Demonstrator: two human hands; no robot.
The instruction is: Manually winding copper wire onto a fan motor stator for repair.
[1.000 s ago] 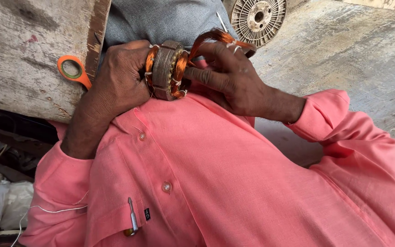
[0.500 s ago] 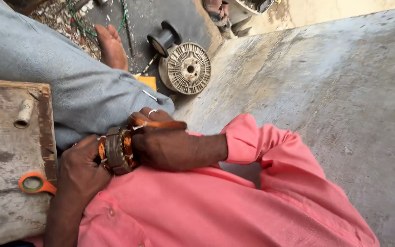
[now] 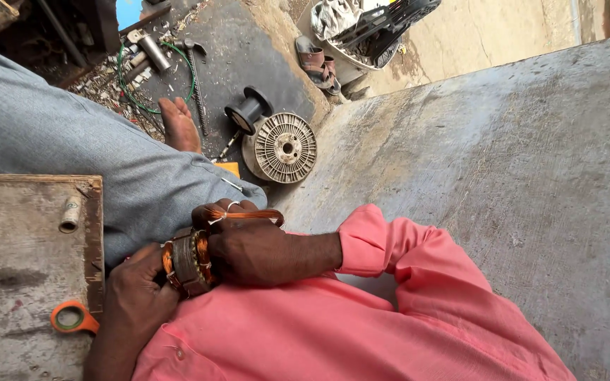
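Head view, looking down at your lap. Your left hand (image 3: 138, 289) cups a small motor stator (image 3: 188, 262), a ring of grey steel laminations wound with copper-coloured wire, from the left side, its fingers curled against the core. Your right hand (image 3: 252, 248) closes over the stator from the right and from above; a ring shows on one finger. From under the right fingers a loop of copper wire (image 3: 257, 214) arches out to the right, and the fingertips pinch it where it leaves the winding. The stator sits between both hands, just above the front of your pink shirt (image 3: 333, 331) and pressed close to it.

To the left lies a worn wooden board (image 3: 15, 282). On it rest a short metal tube (image 3: 70, 214) near the upper right corner and the orange handle of a pair of scissors (image 3: 72, 317), just beside your left wrist. Above the board stretches a leg in grey trousers (image 3: 72, 155), ending in a bare foot (image 3: 179, 125). On the dark ground beyond the foot stand a round ribbed metal disc (image 3: 284, 148) and a black wire spool (image 3: 247, 111), touching or nearly touching. A bare concrete slab (image 3: 503, 162) fills the right side.
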